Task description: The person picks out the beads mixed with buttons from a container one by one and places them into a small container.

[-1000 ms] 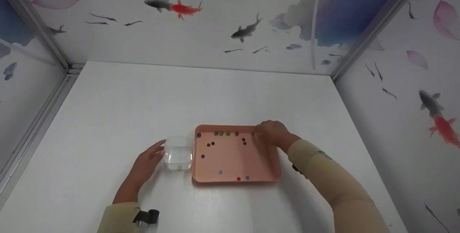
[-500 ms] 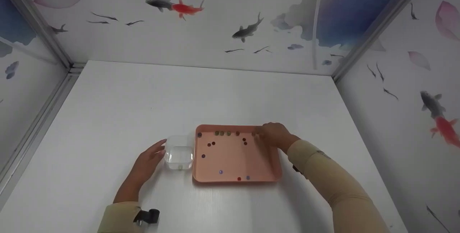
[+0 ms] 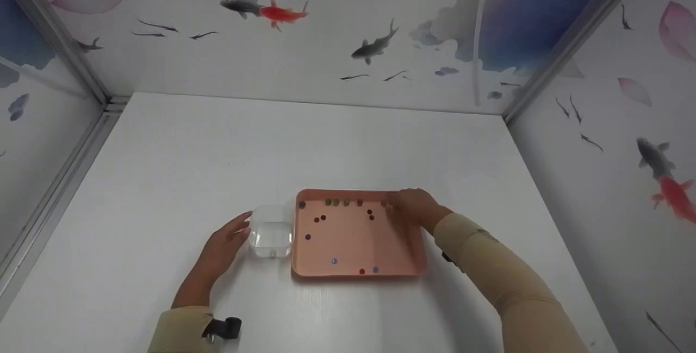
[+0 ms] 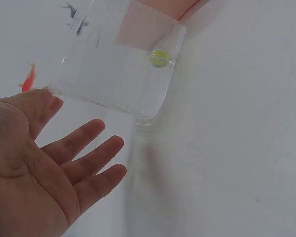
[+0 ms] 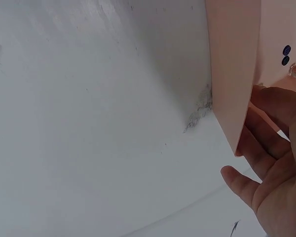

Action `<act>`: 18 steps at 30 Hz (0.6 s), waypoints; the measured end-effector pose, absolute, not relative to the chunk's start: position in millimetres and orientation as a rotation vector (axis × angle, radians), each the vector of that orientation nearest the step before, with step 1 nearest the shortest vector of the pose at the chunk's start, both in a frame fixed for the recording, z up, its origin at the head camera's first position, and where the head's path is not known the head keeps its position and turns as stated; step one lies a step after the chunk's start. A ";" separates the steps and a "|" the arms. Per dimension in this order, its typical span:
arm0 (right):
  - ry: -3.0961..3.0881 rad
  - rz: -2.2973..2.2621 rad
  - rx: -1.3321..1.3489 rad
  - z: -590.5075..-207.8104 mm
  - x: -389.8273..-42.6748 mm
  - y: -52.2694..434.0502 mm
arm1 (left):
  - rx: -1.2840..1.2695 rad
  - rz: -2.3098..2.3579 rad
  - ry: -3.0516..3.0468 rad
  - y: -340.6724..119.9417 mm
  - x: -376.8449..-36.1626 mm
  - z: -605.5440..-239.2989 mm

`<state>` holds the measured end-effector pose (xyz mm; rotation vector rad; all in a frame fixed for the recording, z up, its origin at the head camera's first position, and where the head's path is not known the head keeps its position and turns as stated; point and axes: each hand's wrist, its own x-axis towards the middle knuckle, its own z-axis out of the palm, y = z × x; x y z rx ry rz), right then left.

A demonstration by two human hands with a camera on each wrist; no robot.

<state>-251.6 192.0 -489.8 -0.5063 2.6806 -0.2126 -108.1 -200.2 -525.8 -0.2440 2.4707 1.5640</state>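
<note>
Beads, assorted — loose in pink tray (image 3: 405, 244) on tabletop (image 3: 217, 152); right hand (image 3: 416, 206) fingers curled at the far right corner, pinch unconfirmed — lift one bead cleanly while left hand (image 3: 220, 247), fingers spread, steadies clear box (image 3: 270, 233) holding one yellow bead (image 4: 160, 57).

White desk (image 3: 217, 146), walled on three sides. On it, near the front: pink tray (image 3: 405, 266) holding scattered small beads; clear box (image 3: 270, 231) touching the tray's left side, one yellow bead (image 4: 160, 57) inside.
</note>
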 end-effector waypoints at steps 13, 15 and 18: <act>2.672 -0.171 -0.630 -492.4 -249.2 195.0 | -0.237 1.595 2.463 -201.0 -109.5 -527.9; 2.666 -0.191 -0.593 -493.5 -249.6 195.2 | -0.242 1.595 2.462 -201.1 -109.4 -528.2; 2.676 -0.110 -0.646 -496.6 -250.9 195.1 | -0.250 1.592 2.458 -200.8 -109.5 -528.3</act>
